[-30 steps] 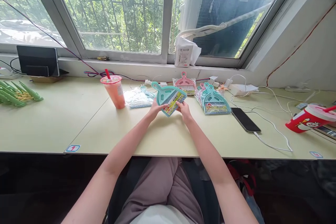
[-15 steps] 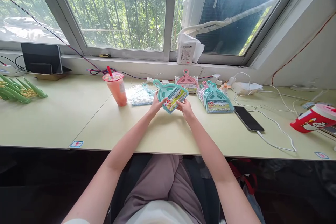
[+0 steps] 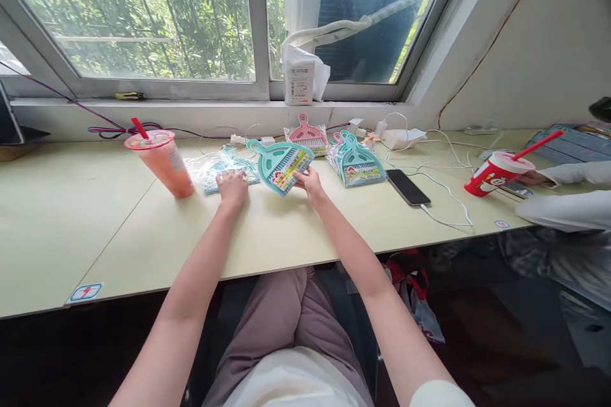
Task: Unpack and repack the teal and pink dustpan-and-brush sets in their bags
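Observation:
My right hand (image 3: 310, 183) pinches the lower right edge of a teal dustpan-and-brush set (image 3: 282, 164), which is tilted with its labelled side up above the table. My left hand (image 3: 232, 186) rests on a clear-wrapped teal and blue pack (image 3: 210, 177) to the left; whether it grips the pack is hard to see. Right of the held set is a pile of wrapped teal sets (image 3: 359, 162). A pink set (image 3: 307, 135) in clear wrap lies behind, near the wall.
A pink drink cup (image 3: 165, 164) stands left of my left hand. At the right are a phone (image 3: 408, 187) on a white cable and a red cup (image 3: 496, 173). A person's sleeve (image 3: 577, 173) and hand are at the far right. Cables run along the wall.
My left hand has let go of the held set and moved left onto the wrapped pack. My right hand still holds the set. The view has turned right, showing another person's arm.

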A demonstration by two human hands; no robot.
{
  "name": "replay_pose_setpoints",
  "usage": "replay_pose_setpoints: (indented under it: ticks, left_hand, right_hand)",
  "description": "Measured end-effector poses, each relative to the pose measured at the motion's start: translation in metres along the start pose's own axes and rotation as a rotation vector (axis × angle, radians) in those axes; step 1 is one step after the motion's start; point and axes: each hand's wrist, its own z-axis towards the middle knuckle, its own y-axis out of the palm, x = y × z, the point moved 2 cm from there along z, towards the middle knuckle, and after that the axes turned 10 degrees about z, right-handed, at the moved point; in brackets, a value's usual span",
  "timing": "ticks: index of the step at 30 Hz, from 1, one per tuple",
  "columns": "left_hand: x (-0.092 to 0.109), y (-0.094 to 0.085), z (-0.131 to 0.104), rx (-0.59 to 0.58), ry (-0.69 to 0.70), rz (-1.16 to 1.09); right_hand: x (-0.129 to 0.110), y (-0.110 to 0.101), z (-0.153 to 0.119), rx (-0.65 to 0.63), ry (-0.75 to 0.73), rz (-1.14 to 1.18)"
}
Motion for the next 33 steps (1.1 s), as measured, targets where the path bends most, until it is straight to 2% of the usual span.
replay_pose_setpoints:
  ticks: [5,10,13,23,33]
  left_hand:
    - [0.007,-0.005,0.000,0.107,0.072,0.003]
    - [0.024,-0.005,-0.009,0.214,0.177,-0.205]
    - [0.028,-0.009,-0.012,0.278,0.158,-0.326]
    - [0.006,-0.014,-0.005,0.306,-0.081,-0.388]
    - [0.022,-0.023,-0.013,0.349,0.074,-0.478]
  right_hand:
    - [0.000,0.001,0.001,-0.002,0.019,-0.029]
    - [-0.001,0.003,0.000,-0.041,0.019,-0.029]
    - [-0.002,0.003,0.000,-0.034,0.027,-0.044]
    - [-0.005,0.001,0.001,0.024,-0.001,-0.120]
    - [-0.003,0.009,-0.003,-0.098,0.005,-0.154]
